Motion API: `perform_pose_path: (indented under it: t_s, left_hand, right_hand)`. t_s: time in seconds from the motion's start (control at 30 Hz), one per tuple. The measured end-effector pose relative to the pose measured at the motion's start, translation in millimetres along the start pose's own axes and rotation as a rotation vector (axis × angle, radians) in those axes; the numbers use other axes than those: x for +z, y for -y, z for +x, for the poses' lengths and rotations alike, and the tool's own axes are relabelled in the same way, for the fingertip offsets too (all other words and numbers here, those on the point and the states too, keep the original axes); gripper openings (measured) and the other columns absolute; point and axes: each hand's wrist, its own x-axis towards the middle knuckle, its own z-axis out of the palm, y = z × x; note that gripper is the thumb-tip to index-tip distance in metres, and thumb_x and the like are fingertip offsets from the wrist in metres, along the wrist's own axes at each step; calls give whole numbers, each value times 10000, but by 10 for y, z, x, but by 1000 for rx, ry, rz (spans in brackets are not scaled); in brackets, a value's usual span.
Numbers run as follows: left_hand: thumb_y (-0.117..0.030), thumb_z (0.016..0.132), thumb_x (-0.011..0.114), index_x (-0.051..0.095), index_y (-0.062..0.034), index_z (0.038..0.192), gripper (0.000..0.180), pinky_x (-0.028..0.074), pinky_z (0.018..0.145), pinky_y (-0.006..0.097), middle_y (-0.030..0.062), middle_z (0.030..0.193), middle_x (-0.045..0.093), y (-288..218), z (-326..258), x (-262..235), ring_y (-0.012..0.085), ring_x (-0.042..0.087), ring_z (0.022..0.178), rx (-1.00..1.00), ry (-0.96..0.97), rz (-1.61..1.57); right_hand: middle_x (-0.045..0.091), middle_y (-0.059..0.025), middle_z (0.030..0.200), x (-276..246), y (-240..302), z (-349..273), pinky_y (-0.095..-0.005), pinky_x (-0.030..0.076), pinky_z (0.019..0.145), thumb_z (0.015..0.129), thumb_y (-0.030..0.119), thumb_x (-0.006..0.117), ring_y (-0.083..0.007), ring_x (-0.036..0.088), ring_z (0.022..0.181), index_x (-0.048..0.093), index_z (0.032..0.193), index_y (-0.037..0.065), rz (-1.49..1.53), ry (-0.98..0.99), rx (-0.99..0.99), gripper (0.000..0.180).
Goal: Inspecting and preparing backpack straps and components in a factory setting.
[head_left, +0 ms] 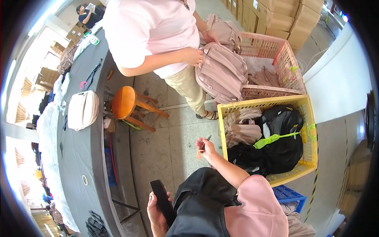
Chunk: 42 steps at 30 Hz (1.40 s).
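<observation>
My left hand (154, 215) is closed around a long, flat black strap-like piece (163, 202), close to my body. Beside it, black fabric (201, 185) covers my lap; whether the two are joined is hidden. Held out in front, my right hand (207, 149) grips a small dark pointed tool (209, 139) that looks like thread snips, with an orange cord (199, 153) hanging by the fingers. Just right of that hand stands a yellow crate (268, 102) containing black bags (282, 152), dusty-pink bags (244, 132) and a bright green strap (272, 139).
Across from me a person (158, 35) holds a dusty-pink backpack (223, 71) by a pink crate (262, 37). A grey-covered table (79, 158) runs along the left, bearing a pale bag (83, 110). A wooden stool (124, 103) stands beside it. Stacked cartons (276, 19) rise behind.
</observation>
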Motion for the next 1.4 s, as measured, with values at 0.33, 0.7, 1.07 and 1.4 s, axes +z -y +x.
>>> perform_pose_path:
  t_s: [0.33,0.7,1.07,1.4]
  left_hand:
    - [-308,918,523,480,-40,1228,412,501,758,394,140,1137,571,-151,-260,-480,284,580,945,11,-54,-191]
    - [-311,934,494,506,-83,1218,365,503,768,422,142,1146,565,-616,-939,-2121,311,572,974,106,-83,-291]
    - [-265,941,495,492,-76,1183,306,515,730,404,134,1085,589,-1267,-1528,-3162,318,595,912,319,-225,-579]
    - [-237,948,484,420,-71,1237,339,552,716,400,118,1082,547,-997,-1975,-3565,313,617,953,707,-477,-848]
  right_hand:
    - [650,-117,777,-279,-607,-66,-294,453,481,952,238,443,-204,599,612,582,973,43,-117,-69,74,241]
    - [643,-96,802,1659,1318,-301,-231,384,402,853,418,602,-142,579,577,575,969,74,-181,124,-943,363]
    - [682,-77,877,-1034,-3966,-895,-296,487,490,924,365,441,-162,635,589,550,1137,84,-2047,934,710,369]
    - [597,-67,735,42,-4261,-449,-291,517,486,858,251,572,-167,598,557,573,979,36,-1893,600,276,246]
